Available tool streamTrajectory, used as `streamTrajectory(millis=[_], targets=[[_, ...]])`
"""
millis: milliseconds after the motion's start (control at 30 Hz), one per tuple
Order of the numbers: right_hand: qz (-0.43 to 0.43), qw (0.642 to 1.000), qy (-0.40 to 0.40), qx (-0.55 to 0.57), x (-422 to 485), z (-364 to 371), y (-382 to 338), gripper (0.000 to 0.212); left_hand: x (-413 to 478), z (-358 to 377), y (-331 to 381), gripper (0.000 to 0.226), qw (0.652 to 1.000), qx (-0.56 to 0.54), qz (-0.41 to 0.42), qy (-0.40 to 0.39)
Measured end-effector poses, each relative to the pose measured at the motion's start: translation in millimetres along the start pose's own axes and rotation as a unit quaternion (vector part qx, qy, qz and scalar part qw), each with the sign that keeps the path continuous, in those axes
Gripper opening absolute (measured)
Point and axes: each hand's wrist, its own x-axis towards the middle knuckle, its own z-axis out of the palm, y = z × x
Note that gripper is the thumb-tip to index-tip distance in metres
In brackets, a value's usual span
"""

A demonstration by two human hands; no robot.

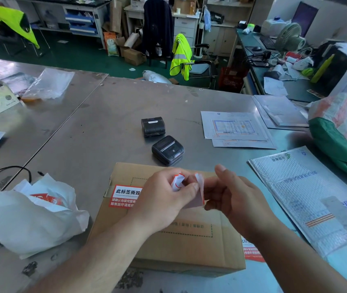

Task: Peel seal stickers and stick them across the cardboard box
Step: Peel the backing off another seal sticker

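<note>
A flat cardboard box [189, 246] lies on the steel table in front of me. One red and white seal sticker [124, 196] is stuck over its left edge, another [251, 249] over its right edge. Above the box, my left hand [162, 203] grips a curled strip of red and white sticker backing [177, 182] and pinches a seal sticker [199, 194] with the thumb. My right hand [233, 198] pinches the same sticker from the right, its fingers curled toward it.
A crumpled white plastic bag [33, 218] with more red stickers lies left of the box. Two small black label printers [167, 150] stand behind it. A bubble mailer [314, 195] and printed sheets [233, 126] lie to the right, a black cable [9, 170] at the left.
</note>
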Motion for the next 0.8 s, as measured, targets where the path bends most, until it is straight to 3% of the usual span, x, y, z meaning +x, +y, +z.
streamTrajectory(millis=[233, 467, 600, 800], targets=[[-0.010, 1.000, 0.001, 0.017, 0, 4, 3, 0.045, 0, 3, 4, 0.019, 0.999, 0.039, 0.007, 0.029], [0.034, 0.996, 0.012, 0.080, 3, 1, 9, 0.050, -3, 6, 5, 0.019, 0.999, 0.044, 0.013, 0.029], [0.048, 0.995, -0.007, 0.086, 3, -1, 11, 0.035, -4, 6, 4, 0.020, 0.998, 0.052, 0.015, 0.033], [0.061, 0.995, -0.012, 0.084, 3, -1, 13, 0.033, -3, 6, 2, 0.018, 0.998, 0.046, 0.021, 0.021]])
